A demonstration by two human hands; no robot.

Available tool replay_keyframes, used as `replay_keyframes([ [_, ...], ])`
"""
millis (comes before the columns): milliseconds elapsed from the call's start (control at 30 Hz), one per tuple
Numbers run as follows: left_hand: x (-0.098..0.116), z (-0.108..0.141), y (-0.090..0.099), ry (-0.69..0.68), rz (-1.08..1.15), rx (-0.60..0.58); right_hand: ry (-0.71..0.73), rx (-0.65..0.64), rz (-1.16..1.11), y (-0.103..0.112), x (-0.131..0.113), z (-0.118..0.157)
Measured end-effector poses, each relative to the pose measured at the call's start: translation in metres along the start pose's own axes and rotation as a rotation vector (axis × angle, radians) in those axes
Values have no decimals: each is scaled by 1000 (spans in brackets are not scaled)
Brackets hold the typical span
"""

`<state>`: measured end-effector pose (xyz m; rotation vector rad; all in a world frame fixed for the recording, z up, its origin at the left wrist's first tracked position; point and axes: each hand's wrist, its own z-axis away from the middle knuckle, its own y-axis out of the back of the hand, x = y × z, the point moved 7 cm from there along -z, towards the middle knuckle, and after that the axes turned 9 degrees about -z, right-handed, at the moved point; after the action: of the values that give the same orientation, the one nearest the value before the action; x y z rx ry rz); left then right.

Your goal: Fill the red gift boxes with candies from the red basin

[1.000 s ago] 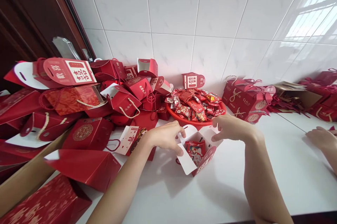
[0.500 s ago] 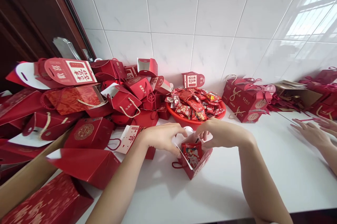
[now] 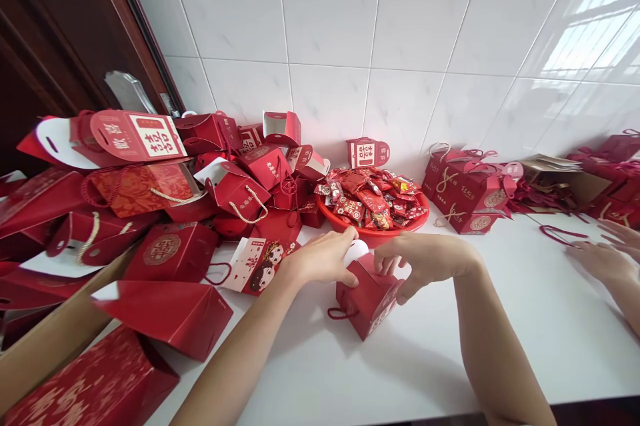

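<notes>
A small red gift box [image 3: 367, 299] stands on the white table [image 3: 400, 373], its red flap folded over the top so its inside is hidden. A dark red cord loop sticks out at its left. My left hand [image 3: 327, 259] grips the box's left upper edge between thumb and fingers. On the other side, my right hand [image 3: 425, 259] curls its fingers round the right upper edge, by a white flap. Just behind stands a red basket [image 3: 395, 234] heaped with red-wrapped sweets [image 3: 370, 199].
Many red boxes [image 3: 175, 249] are piled at the left, and a box with cartoon faces [image 3: 260, 266] lies near my left forearm. Tied red boxes [image 3: 465, 196] stand at the back right. Another person's hands [image 3: 603, 259] rest at the right edge near a red cord [image 3: 563, 233].
The box's flap has come down over the packets inside, and my fingers have shifted on its edges. At the right, the other person's hands have moved back from the cord.
</notes>
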<state>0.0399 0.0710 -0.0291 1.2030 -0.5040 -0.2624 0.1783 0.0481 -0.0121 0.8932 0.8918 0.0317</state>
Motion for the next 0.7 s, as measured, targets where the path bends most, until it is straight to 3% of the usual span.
replay_keyframes([
  [200, 6, -7, -6, -61, -5, -10, -46, 8, 68, -4, -1, -10],
  [333, 10, -10, -9, -158, 43, -1, -99, 100, 114, 4, 3, -12],
  [533, 17, -5, -9, -294, 130, -56, -240, 162, 136, 2, 30, -9],
  [700, 25, 0, -11, -303, 89, -118, -233, 293, 92, -4, 52, 3],
])
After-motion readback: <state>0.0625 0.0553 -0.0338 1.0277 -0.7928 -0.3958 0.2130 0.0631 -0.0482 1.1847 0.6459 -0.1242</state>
